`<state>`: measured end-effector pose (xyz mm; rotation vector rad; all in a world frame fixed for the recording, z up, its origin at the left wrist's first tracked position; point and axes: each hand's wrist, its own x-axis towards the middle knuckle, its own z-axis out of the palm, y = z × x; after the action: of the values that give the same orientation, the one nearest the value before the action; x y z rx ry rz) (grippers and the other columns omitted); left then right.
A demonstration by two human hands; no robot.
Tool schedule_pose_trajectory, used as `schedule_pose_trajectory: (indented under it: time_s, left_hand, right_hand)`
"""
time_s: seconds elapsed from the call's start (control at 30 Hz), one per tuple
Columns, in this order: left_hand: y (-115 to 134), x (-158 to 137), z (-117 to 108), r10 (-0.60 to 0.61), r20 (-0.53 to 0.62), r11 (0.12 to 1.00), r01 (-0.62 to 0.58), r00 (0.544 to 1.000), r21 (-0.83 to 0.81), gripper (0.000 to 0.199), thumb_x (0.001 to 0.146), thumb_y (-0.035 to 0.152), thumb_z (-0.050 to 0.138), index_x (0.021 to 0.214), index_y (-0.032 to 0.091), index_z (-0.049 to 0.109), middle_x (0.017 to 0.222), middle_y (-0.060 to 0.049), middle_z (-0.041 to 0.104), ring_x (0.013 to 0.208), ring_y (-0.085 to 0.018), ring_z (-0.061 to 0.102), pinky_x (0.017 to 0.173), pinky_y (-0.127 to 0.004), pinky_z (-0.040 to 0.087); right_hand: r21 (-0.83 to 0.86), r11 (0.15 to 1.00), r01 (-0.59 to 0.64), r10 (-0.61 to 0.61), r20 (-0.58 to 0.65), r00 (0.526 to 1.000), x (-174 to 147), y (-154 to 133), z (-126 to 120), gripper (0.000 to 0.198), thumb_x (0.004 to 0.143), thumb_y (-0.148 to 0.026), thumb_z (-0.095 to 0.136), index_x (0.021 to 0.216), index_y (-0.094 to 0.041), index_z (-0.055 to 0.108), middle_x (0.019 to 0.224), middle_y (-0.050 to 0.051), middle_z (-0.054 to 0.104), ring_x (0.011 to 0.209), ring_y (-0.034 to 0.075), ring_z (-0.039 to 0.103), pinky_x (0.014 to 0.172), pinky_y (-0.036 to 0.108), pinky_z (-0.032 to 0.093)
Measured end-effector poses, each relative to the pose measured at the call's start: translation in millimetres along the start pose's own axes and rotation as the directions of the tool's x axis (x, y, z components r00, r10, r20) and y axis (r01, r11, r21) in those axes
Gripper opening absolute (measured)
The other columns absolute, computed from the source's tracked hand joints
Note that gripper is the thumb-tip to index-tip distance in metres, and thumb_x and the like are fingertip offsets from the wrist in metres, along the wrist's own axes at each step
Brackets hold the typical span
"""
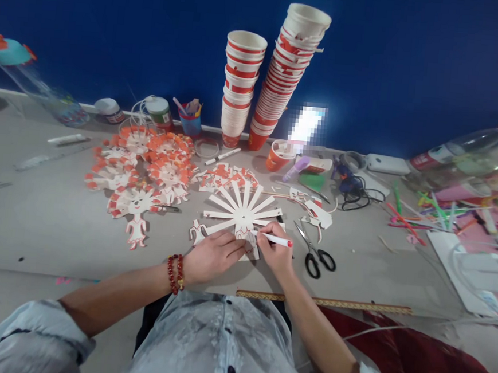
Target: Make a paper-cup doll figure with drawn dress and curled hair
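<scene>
Right hand [276, 251]: grip closed around red-ended marker [280, 240], over paper cutout [244, 214]. Left hand [215, 255] on paper; grip indeterminate.

From here the spoked paper cutout [244, 216] looks matt and smooth, and the marker pen [280, 240] has a slick plastic barrel. The scissors [311, 248] pair shiny metal blades with plastic handles; the bracelet [180, 272] has polished beads, the shirt [202, 344] is crinkled cloth, and the tabletop [375, 271] looks dull.

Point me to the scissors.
In the head view, the scissors lie on the grey table just to the right of the right hand, below some paper scraps.
</scene>
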<state>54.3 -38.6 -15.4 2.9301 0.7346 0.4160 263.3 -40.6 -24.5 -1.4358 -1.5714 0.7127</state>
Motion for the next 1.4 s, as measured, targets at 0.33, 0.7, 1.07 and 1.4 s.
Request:
schedule_pose_trajectory:
  time_s: [0.33, 0.7, 1.07, 1.4]
  left_hand:
    - [0.4, 0.5, -1.1, 0.000, 0.007, 1.000, 0.000, 1.000, 0.011, 0.028, 0.098, 0.017, 0.044, 0.123, 0.012, 0.056, 0.123, -0.010, 0.061, 0.102, -0.021, 0.055, 0.093, -0.037, 0.046]
    - [0.1, 0.2, -1.7, 0.005, 0.017, 1.000, -0.005, 1.000, 0.010, 0.029, 0.099, 0.017, 0.042, 0.124, 0.013, 0.055, 0.125, -0.009, 0.060, 0.102, -0.021, 0.054, 0.093, -0.036, 0.046]
    - [0.3, -0.1, -0.3, 0.000, 0.010, 1.000, 0.000, 1.000, 0.009, 0.027, 0.099, 0.018, 0.043, 0.121, 0.013, 0.058, 0.124, -0.009, 0.061, 0.103, -0.022, 0.054, 0.093, -0.037, 0.046]
    - [0.1, 0.1, -0.9, 0.000, 0.012, 1.000, 0.000, 1.000, 0.005, 0.027, 0.099, 0.017, 0.041, 0.119, 0.013, 0.059, 0.125, -0.009, 0.061, 0.103, -0.022, 0.054, 0.093, -0.037, 0.046]
  right_hand:
    - [-0.016, 1.000, 0.021, -0.022, -0.037, 0.999, 1.1, -1.6, -0.1, 0.010, 0.082, -0.019, 0.055, 0.073, -0.022, 0.052, 0.057, -0.006, 0.048, 0.050, 0.011, 0.043, 0.051, 0.023, 0.035]
    - [-0.032, 0.999, 0.016, -0.017, -0.045, 0.999, 0.5, -2.9, -1.1, 0.011, 0.079, -0.018, 0.053, 0.070, -0.022, 0.050, 0.054, -0.007, 0.046, 0.049, 0.011, 0.041, 0.050, 0.023, 0.034]
    - [-0.062, 0.998, 0.019, -0.022, -0.051, 0.998, 0.9, -4.6, -1.1, 0.013, 0.079, -0.017, 0.052, 0.067, -0.022, 0.050, 0.056, -0.005, 0.047, 0.050, 0.012, 0.041, 0.051, 0.024, 0.033]
    - [-0.053, 0.998, 0.029, -0.031, -0.048, 0.998, 0.1, -6.0, -1.9, 0.015, 0.078, -0.014, 0.050, 0.065, -0.022, 0.048, 0.056, -0.005, 0.047, 0.053, 0.012, 0.043, 0.053, 0.025, 0.034]
